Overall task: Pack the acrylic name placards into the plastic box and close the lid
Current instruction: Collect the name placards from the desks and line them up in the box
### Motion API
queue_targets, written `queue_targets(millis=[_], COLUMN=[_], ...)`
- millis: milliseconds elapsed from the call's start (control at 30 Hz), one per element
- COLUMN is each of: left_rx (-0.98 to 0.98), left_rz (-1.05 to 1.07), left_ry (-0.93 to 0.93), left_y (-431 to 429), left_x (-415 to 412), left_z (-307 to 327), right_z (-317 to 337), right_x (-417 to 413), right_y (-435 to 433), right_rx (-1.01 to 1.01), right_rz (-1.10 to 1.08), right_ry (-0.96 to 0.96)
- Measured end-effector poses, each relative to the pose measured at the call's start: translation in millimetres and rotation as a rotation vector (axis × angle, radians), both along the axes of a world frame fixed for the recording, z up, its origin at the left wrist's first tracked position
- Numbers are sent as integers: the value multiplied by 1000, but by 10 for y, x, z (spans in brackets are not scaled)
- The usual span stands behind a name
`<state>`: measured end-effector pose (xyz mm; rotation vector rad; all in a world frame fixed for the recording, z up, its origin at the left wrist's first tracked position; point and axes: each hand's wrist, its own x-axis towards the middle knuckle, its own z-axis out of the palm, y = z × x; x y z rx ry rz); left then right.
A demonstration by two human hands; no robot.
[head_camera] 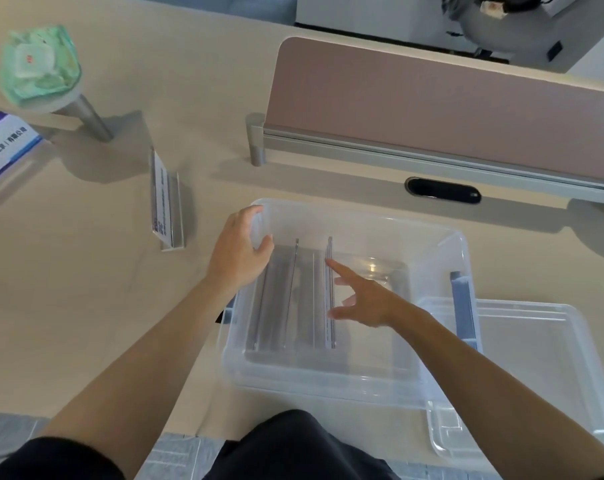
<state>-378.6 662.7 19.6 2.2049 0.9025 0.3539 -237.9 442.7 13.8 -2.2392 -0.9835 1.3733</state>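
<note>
A clear plastic box point(442, 244) stands on the desk before me with its lid off. Inside it, on the left half, stand acrylic placards point(295, 292) side by side, edges up. My left hand point(240, 249) rests on the box's left rim, fingers curled over the edge. My right hand point(361, 296) is inside the box with fingers spread, fingertips touching the rightmost placard point(329, 251). Another acrylic placard point(165, 199) stands on the desk left of the box. A further placard point(2, 147) with blue print lies at the far left edge. The clear lid point(522, 341) lies flat to the box's right.
A pink desk divider point(432, 105) runs behind the box, with a black cable slot point(442, 190) in front of it. A green pack of wipes point(37, 64) sits on a small raised stand at the back left. Blue latches point(463, 306) hang on the box's sides.
</note>
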Motion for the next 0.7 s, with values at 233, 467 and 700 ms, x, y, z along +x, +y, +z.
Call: queue_targets(millis=[233,467,700], left_rx=[-26,-24,-26], left_rz=[18,16,16], left_ry=[8,33,27], left_y=[-14,-21,-28], left_x=[5,-1,-3], left_z=[10,32,32], right_z=[-98,-151,-192], right_x=[-75,-207,-232], right_y=[-36,-55,-48], right_rx=[13,49,63], right_rz=[49,23,1], right_ry=[2,11,39])
